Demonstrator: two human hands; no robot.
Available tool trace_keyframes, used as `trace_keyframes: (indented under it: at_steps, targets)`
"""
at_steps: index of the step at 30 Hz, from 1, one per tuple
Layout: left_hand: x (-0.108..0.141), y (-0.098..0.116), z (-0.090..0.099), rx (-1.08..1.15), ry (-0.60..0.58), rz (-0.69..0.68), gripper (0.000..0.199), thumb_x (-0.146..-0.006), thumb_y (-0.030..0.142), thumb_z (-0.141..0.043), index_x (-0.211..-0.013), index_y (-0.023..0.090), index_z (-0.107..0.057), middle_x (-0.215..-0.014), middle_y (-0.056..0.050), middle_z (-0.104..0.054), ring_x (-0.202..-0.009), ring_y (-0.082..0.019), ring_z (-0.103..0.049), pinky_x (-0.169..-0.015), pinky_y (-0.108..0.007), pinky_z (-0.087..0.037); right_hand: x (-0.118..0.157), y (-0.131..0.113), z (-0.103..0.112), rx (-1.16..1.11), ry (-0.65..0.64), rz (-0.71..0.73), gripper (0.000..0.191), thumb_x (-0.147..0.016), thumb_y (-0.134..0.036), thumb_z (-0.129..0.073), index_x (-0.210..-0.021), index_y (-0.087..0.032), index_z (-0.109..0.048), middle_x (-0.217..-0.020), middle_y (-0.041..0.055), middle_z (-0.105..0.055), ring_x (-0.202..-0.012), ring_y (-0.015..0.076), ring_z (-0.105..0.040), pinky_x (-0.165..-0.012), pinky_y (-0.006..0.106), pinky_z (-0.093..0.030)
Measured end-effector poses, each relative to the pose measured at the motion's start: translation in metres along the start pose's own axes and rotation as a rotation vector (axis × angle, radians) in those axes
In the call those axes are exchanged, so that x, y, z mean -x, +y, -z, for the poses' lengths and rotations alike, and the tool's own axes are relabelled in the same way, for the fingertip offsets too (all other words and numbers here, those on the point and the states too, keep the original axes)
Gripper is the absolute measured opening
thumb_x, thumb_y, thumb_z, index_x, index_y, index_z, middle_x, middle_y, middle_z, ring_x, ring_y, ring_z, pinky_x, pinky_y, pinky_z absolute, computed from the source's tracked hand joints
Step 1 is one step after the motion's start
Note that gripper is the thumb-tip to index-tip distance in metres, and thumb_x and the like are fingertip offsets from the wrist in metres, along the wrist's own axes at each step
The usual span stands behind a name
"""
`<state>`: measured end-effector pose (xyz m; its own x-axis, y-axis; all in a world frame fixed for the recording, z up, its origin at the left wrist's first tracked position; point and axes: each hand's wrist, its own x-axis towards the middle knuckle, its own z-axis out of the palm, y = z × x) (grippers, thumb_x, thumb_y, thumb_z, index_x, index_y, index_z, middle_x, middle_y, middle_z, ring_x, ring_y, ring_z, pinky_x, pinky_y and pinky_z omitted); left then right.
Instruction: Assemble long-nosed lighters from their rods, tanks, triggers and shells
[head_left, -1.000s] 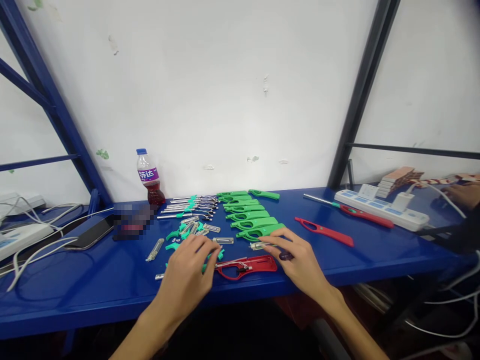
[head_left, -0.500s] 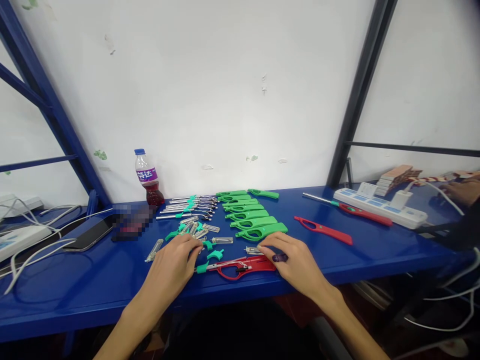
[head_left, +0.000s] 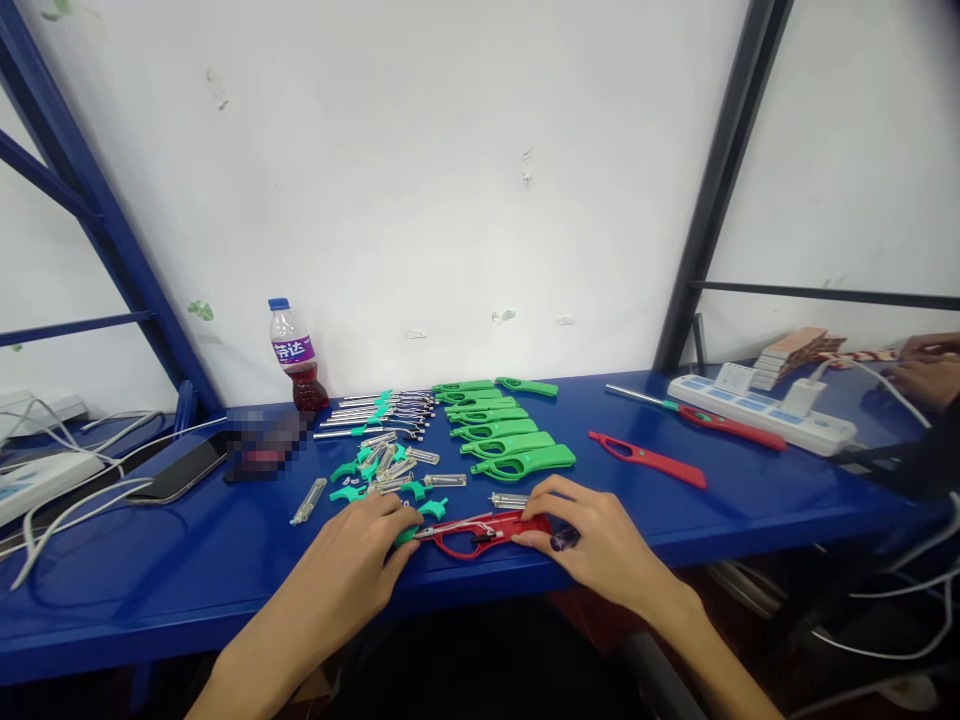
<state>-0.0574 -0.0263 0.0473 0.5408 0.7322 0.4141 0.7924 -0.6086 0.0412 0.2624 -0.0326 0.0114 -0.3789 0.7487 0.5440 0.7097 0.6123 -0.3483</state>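
At the table's front edge lies an open red lighter casing (head_left: 450, 546), the half shell of a long-nosed lighter, with a thin wire and a black part inside. My left hand (head_left: 367, 550) pinches the lighter nozzle (head_left: 406, 537) by its teal collar at the casing's left end. My right hand (head_left: 589, 530) grips the casing's right end between thumb and fingers. A dark purple handle (head_left: 564, 538), its tool kind unclear, is tucked in that palm. Just behind the casing is a clear fuel tank (head_left: 508, 500). A teal trigger (head_left: 433, 509) lies near my left fingers.
Clear tanks and teal triggers lie heaped (head_left: 386, 465) behind my left hand. Metal nozzles (head_left: 375, 410) and green casings (head_left: 521, 461) are lined up farther back. A red casing (head_left: 649, 460), assembled lighter (head_left: 731, 428), power strip (head_left: 757, 415), bottle (head_left: 291, 355) and phone (head_left: 180, 470) surround them. Another person's hand (head_left: 930, 370) is far right.
My left hand has moved slightly right and down, onto the nozzle's teal collar. My right fingers have shifted from near the clear tank onto the red casing's end.
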Motion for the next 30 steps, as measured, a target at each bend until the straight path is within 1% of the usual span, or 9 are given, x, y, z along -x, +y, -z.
trace_keyframes:
  at_steps: [3,6,9,14,17,19,23,26,30]
  targets:
    - [0.000,0.001,-0.001,0.000,-0.018,-0.025,0.026,-0.101,0.022,-0.055,-0.115,0.029,-0.076,-0.106,-0.007,-0.076,-0.092,-0.027,-0.075,-0.079,-0.036,-0.058,0.000,0.000,-0.001,0.001,0.005,0.015,0.024,-0.101,-0.050,-0.067,-0.103,-0.027,-0.073,-0.108,0.0036,-0.076,-0.087,0.0197,-0.075,-0.080,0.031,-0.055]
    - [0.001,0.003,0.000,0.010,-0.044,-0.028,0.031,-0.104,0.020,-0.048,-0.115,0.031,-0.074,-0.104,-0.006,-0.073,-0.093,-0.027,-0.072,-0.080,-0.037,-0.056,0.000,0.001,-0.002,-0.008,0.019,0.019,0.023,-0.100,-0.049,-0.068,-0.102,-0.027,-0.074,-0.107,0.0032,-0.076,-0.088,0.0192,-0.074,-0.081,0.030,-0.055]
    - [0.002,0.005,0.002,0.021,-0.050,-0.027,0.032,-0.106,0.021,-0.044,-0.116,0.030,-0.073,-0.102,-0.006,-0.069,-0.087,-0.025,-0.070,-0.078,-0.035,-0.055,-0.001,0.000,-0.003,-0.027,0.027,0.014,0.021,-0.100,-0.048,-0.069,-0.100,-0.027,-0.074,-0.106,0.0029,-0.076,-0.087,0.0186,-0.074,-0.082,0.029,-0.055]
    - [0.002,0.009,0.007,0.051,0.010,-0.064,0.035,-0.106,0.018,-0.040,-0.113,0.028,-0.074,-0.097,-0.006,-0.064,-0.074,-0.020,-0.064,-0.068,-0.029,-0.051,-0.001,0.001,-0.003,-0.046,0.010,0.006,0.018,-0.099,-0.045,-0.072,-0.099,-0.027,-0.073,-0.106,0.0021,-0.075,-0.088,0.0188,-0.073,-0.083,0.029,-0.055]
    - [0.000,0.010,0.007,0.063,0.055,-0.092,0.037,-0.105,0.016,-0.039,-0.110,0.026,-0.074,-0.096,-0.007,-0.061,-0.070,-0.018,-0.060,-0.063,-0.027,-0.049,-0.001,0.002,-0.003,-0.046,-0.003,0.002,0.017,-0.099,-0.043,-0.072,-0.099,-0.026,-0.073,-0.107,0.0024,-0.075,-0.089,0.0189,-0.073,-0.084,0.029,-0.055]
    - [-0.001,0.011,0.006,0.051,0.063,-0.109,0.038,-0.104,0.014,-0.038,-0.114,0.025,-0.073,-0.097,-0.008,-0.061,-0.072,-0.019,-0.061,-0.062,-0.027,-0.050,-0.001,0.002,-0.002,-0.046,-0.007,-0.001,0.017,-0.099,-0.043,-0.072,-0.099,-0.026,-0.073,-0.107,0.0021,-0.075,-0.089,0.0187,-0.073,-0.084,0.029,-0.055]
    - [-0.002,0.012,0.004,0.002,0.042,-0.135,0.051,-0.101,0.006,-0.031,-0.131,0.023,-0.068,-0.105,-0.012,-0.061,-0.082,-0.020,-0.066,-0.068,-0.029,-0.055,-0.002,0.001,-0.002,-0.049,0.002,-0.006,0.018,-0.099,-0.045,-0.071,-0.099,-0.027,-0.074,-0.106,0.0021,-0.076,-0.088,0.0187,-0.073,-0.083,0.029,-0.054]
    - [-0.001,0.013,0.005,0.005,0.056,-0.122,0.051,-0.101,0.006,-0.029,-0.131,0.024,-0.067,-0.109,-0.012,-0.060,-0.086,-0.021,-0.067,-0.069,-0.030,-0.057,-0.002,0.000,-0.002,-0.047,0.012,-0.006,0.020,-0.100,-0.046,-0.071,-0.099,-0.027,-0.074,-0.106,0.0021,-0.076,-0.087,0.0188,-0.073,-0.082,0.029,-0.054]
    - [0.001,0.012,0.011,0.034,0.136,-0.082,0.046,-0.103,0.010,-0.032,-0.131,0.027,-0.064,-0.119,-0.012,-0.059,-0.092,-0.022,-0.066,-0.070,-0.031,-0.057,-0.001,0.000,-0.003,-0.040,0.013,-0.002,0.020,-0.100,-0.047,-0.070,-0.099,-0.027,-0.074,-0.106,0.0024,-0.076,-0.088,0.0193,-0.074,-0.082,0.030,-0.054]
